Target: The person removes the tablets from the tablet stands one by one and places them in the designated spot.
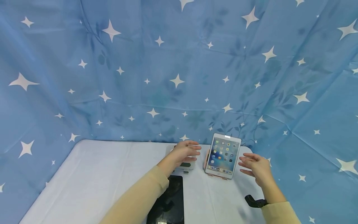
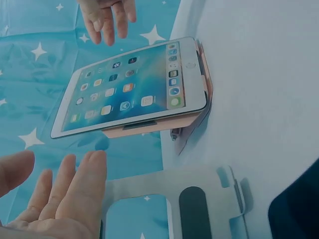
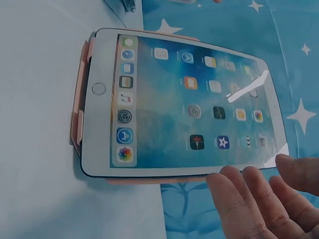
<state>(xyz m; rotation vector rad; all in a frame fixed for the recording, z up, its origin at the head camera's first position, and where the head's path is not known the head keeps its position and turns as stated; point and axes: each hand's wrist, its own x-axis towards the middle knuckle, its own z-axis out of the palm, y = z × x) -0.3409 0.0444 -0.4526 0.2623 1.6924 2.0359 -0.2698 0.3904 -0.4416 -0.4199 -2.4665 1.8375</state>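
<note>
Where the left hand (image 1: 183, 152) overlaps, the grey stand (image 1: 190, 168) is hidden.

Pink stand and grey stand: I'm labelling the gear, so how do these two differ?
The pink stand props up a white tablet; the grey stand holds none. The pink stand is mostly hidden behind that tablet, while the grey stand's frame and dark pad show. Both are on the white table.

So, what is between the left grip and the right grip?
The lit white tablet, propped on a pink stand, as the head view shows.
</note>
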